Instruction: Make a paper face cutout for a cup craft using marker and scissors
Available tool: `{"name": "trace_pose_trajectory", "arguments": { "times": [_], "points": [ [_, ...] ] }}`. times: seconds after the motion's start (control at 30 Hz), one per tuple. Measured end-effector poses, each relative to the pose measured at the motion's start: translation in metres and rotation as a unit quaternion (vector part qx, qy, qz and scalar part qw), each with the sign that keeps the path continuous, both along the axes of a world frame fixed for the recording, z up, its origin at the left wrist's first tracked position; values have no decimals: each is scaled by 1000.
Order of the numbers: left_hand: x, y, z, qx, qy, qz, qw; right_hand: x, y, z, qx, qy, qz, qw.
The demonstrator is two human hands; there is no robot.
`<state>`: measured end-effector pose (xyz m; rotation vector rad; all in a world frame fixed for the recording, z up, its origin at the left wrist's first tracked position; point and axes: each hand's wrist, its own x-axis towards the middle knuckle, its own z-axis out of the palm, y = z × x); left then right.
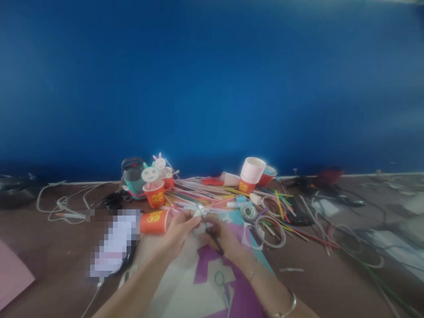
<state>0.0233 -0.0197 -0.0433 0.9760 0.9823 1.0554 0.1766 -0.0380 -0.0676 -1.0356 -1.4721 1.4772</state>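
In the middle of the head view my right hand grips dark-handled scissors, blades pointing up and away from me. My left hand pinches a small white piece, likely paper, right beside the blades. Whether the blades touch the piece I cannot tell, as the picture is soft there. Below both hands lie a white sheet and purple paper scraps. A red paper cup rests on its side by my left hand.
Upright red cups with bunny-face cutouts stand near a teal container. Stacked cups, many coloured sticks and a tape roll spread toward the blue wall. A phone and cables lie left.
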Motion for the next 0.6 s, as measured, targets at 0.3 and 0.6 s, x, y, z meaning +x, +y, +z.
{"name": "trace_pose_trajectory", "arguments": {
  "times": [0.3, 0.6],
  "points": [
    [-3, 3, -6, 13, 25, -17, 999, 2, -1, 4, 31, -28, 3, 999],
    [-3, 3, -2, 21, 16, -32, 999, -1, -3, 3, 12, 3, 7, 1000]
  ]
}}
